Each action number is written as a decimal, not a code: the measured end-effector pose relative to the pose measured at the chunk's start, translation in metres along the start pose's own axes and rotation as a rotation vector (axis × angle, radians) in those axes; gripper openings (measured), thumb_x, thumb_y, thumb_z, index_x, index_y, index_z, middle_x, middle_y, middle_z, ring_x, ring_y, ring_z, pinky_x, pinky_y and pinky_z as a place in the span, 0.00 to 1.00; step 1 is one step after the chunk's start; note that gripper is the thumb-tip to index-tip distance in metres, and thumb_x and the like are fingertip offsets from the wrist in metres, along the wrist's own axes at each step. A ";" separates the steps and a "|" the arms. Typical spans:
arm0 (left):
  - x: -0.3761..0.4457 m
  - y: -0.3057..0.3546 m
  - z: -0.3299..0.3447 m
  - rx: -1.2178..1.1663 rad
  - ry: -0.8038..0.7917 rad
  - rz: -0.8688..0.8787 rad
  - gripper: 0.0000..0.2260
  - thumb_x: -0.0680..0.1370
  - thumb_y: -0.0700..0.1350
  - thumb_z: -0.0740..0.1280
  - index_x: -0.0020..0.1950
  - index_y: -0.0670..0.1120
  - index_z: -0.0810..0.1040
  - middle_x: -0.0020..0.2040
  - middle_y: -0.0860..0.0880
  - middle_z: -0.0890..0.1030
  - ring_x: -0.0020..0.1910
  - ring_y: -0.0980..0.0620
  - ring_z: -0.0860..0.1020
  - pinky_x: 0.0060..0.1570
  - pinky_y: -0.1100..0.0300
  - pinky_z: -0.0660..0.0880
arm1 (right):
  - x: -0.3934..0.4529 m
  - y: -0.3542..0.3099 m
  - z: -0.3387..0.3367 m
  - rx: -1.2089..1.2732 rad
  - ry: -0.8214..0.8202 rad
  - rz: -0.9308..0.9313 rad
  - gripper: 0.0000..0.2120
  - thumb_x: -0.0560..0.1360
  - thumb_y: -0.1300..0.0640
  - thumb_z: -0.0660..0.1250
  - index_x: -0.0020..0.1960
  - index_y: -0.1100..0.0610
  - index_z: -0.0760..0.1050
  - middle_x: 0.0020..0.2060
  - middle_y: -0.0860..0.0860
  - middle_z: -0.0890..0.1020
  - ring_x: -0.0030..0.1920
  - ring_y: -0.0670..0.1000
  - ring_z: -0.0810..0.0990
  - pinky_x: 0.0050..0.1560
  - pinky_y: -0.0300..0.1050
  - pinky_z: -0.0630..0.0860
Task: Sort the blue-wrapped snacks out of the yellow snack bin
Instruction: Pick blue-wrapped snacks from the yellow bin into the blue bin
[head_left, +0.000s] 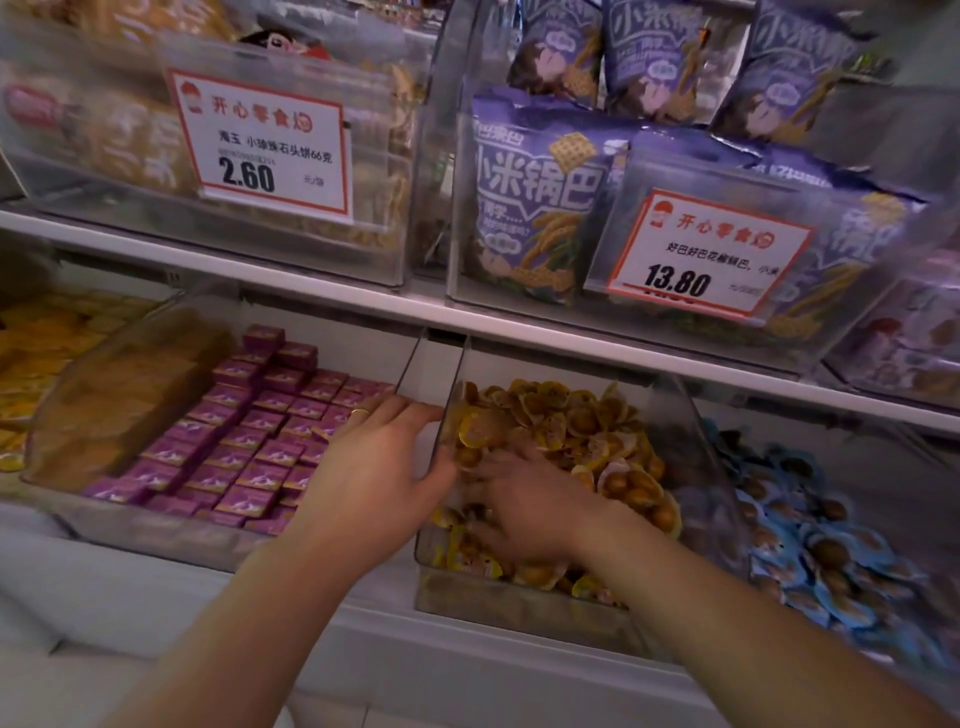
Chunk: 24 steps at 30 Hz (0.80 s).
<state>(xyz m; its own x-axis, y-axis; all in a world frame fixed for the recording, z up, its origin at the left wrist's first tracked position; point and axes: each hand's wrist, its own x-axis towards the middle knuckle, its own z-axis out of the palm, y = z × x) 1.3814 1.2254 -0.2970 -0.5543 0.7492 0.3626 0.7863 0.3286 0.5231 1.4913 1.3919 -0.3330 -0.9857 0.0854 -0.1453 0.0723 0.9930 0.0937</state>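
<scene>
1. I see the left hand (382, 467) with fingers spread, resting on the clear plastic bin (519, 608) of yellow-wrapped snacks (587, 431) — its 9 o'clock wall.
2. Right hand (524, 506) buried in the snacks — blurred, grip indeterminable.
3. Blue-wrapped snacks (810, 545) lie at 3 o'clock, neighbouring bin.

Clear glossy plastic bin (711, 441), shiny yellow wrappers (613, 447), glossy purple foil bags (535, 208)

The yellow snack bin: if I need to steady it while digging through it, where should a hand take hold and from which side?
Judging by its pose, grip the yellow snack bin by its clear left wall, coming from the left. That wall's top edge stands bare above the yellow-wrapped snacks, and the left hand is already there. The right hand is in the pile, and the bin of blue-wrapped snacks crowds the right side.
</scene>
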 end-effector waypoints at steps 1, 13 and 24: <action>0.000 -0.001 0.000 0.000 -0.001 0.006 0.20 0.73 0.55 0.61 0.62 0.50 0.80 0.57 0.50 0.81 0.59 0.46 0.77 0.58 0.51 0.74 | -0.003 0.011 -0.001 -0.043 0.012 0.018 0.20 0.78 0.42 0.57 0.63 0.49 0.77 0.61 0.48 0.77 0.65 0.52 0.70 0.74 0.57 0.56; 0.000 -0.001 0.001 0.057 0.037 0.051 0.20 0.75 0.52 0.66 0.66 0.50 0.77 0.63 0.51 0.78 0.65 0.45 0.74 0.65 0.46 0.70 | 0.005 0.026 0.009 -0.082 -0.140 0.157 0.26 0.74 0.36 0.61 0.70 0.42 0.71 0.61 0.51 0.72 0.66 0.57 0.63 0.70 0.68 0.54; -0.006 0.023 0.017 0.076 -0.010 0.356 0.24 0.77 0.56 0.63 0.73 0.55 0.68 0.63 0.55 0.77 0.60 0.52 0.76 0.66 0.53 0.68 | -0.050 0.039 -0.049 0.777 0.382 0.394 0.04 0.76 0.44 0.70 0.43 0.41 0.81 0.40 0.42 0.85 0.42 0.39 0.81 0.43 0.34 0.76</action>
<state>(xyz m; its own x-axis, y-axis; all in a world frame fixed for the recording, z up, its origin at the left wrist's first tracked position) 1.4074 1.2389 -0.3003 -0.2400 0.8300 0.5035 0.9478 0.0880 0.3066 1.5363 1.4226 -0.2742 -0.8422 0.5295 0.1018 0.3554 0.6871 -0.6337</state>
